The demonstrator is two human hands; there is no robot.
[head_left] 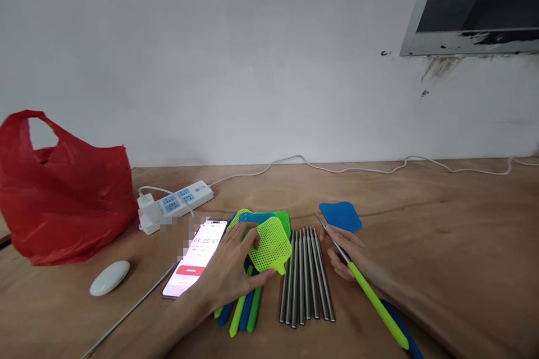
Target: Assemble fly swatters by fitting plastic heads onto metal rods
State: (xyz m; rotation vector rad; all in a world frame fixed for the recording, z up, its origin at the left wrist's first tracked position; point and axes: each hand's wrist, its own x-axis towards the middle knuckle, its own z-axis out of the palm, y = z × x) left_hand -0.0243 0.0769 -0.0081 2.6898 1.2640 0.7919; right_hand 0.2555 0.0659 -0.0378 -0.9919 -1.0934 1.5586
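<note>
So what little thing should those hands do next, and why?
Probably bring the bare tip of the metal rod in the right hand to the stub of the yellow-green mesh head in the left hand: the rod's other end already has a matching handle, while the stub seems to have none fitted.

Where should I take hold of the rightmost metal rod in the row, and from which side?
Grip the thicker near half of the rightmost metal rod, I'd say, coming in from its right: the other rods lie close along its left, and its far end narrows. The right hand is nearest, though it holds a rod with a yellow-green handle.
</note>
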